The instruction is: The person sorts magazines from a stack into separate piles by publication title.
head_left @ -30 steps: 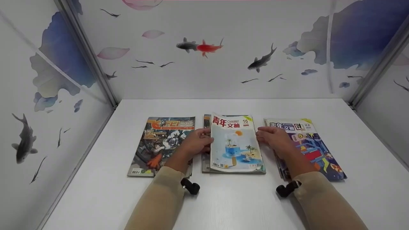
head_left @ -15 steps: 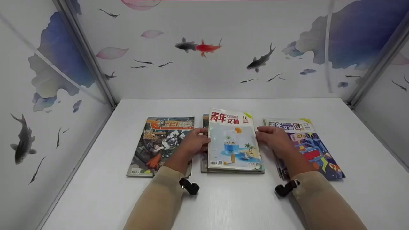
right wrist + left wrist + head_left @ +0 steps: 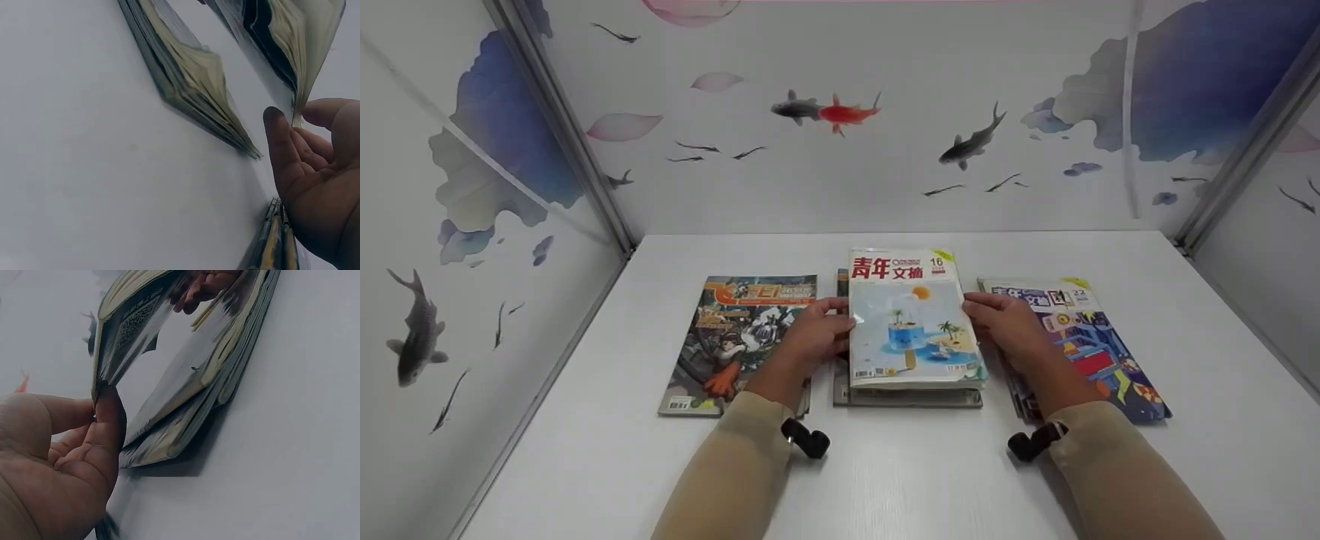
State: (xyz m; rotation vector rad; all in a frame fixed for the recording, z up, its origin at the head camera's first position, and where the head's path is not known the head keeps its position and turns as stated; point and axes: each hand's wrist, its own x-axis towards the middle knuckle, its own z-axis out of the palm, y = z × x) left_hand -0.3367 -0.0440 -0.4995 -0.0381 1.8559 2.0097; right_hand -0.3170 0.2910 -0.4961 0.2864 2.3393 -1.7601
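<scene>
Both hands hold a magazine (image 3: 913,322) with an ice-lolly beach scene on its cover, raised over the middle stack (image 3: 915,398). My left hand (image 3: 819,331) pinches its left edge between thumb and fingers, as the left wrist view shows, with the held magazine's underside (image 3: 138,323) facing the stack. My right hand (image 3: 1006,326) pinches the opposite edge; in the right wrist view the pages (image 3: 289,45) fan slightly above the fingers. A gap shows between the held magazine and the magazines beneath (image 3: 191,84), which lie flat on the table and are mostly covered in the head view.
A stack of magazines with a comic-style cover (image 3: 742,345) lies on the left, partly under the left forearm. Another stack with a purple cover (image 3: 1099,360) lies on the right, beside the right wrist. White panels (image 3: 885,187) printed with fish enclose the white table (image 3: 915,480).
The magazine has risen off the middle stack, its top edge moving up and away, and more of the stack below now shows. Both hands keep their grip at its sides.
</scene>
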